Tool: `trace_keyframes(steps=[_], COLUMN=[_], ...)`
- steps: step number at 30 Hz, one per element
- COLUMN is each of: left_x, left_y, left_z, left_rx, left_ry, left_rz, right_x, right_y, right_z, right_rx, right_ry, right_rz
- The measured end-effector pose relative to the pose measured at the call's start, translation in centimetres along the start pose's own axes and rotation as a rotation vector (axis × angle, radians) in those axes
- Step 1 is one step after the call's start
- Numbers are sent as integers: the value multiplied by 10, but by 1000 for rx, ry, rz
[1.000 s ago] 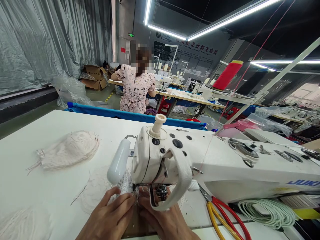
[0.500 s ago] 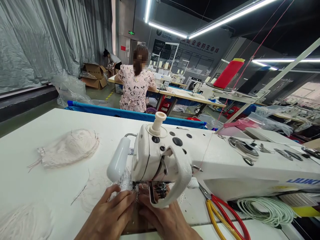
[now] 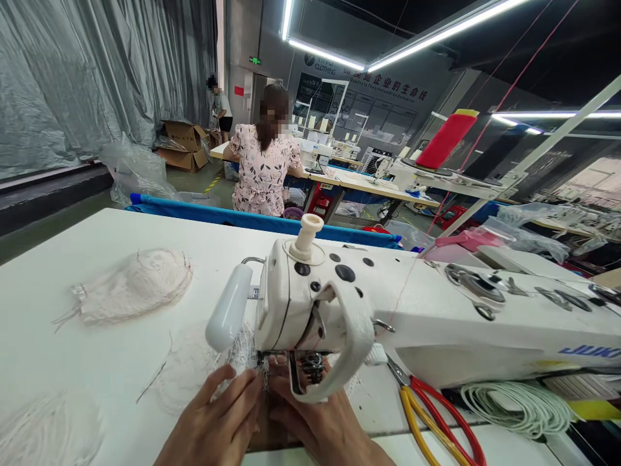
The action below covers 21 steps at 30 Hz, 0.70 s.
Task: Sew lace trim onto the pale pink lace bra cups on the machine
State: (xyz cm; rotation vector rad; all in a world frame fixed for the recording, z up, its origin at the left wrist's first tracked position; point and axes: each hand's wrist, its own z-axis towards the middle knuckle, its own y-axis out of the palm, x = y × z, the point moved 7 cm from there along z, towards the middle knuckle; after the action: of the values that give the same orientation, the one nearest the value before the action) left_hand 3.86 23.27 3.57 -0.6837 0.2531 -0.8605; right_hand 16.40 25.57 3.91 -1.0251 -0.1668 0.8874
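My left hand [image 3: 220, 424] lies flat on a white lace piece [image 3: 194, 362] just left of the needle area, fingers stretched out and pressing the lace down. My right hand [image 3: 325, 430] rests beside it under the head of the white sewing machine [image 3: 388, 310], fingers extended flat by the presser foot [image 3: 310, 369]. The fingertips of both hands nearly meet in front of the needle. The machine head hides part of the right fingers.
A finished white lace cup [image 3: 133, 285] lies at the left of the white table [image 3: 72, 246], another [image 3: 43, 433] at the near left corner. Red-and-yellow scissors [image 3: 436, 421] and a coiled cord [image 3: 514, 408] lie right. A red thread cone [image 3: 444, 139] stands behind. Other people work at far tables.
My hands have slid slightly toward me and to the right with the lace. A person at the far cardboard boxes has stood up.
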Motion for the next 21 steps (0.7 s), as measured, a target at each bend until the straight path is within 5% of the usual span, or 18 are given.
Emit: trace_keyframes(steps=[5,21], left_x=[2,-7], left_y=[2,10], left_z=[-2,-9], left_rx=[0,-42], left_ry=[4,-63], left_rz=[21,-54], right_x=[0,-1], right_y=[-3,-6], right_z=[-2,2], right_rx=[77,45], right_ry=[-9,-29], right_rz=[0,19])
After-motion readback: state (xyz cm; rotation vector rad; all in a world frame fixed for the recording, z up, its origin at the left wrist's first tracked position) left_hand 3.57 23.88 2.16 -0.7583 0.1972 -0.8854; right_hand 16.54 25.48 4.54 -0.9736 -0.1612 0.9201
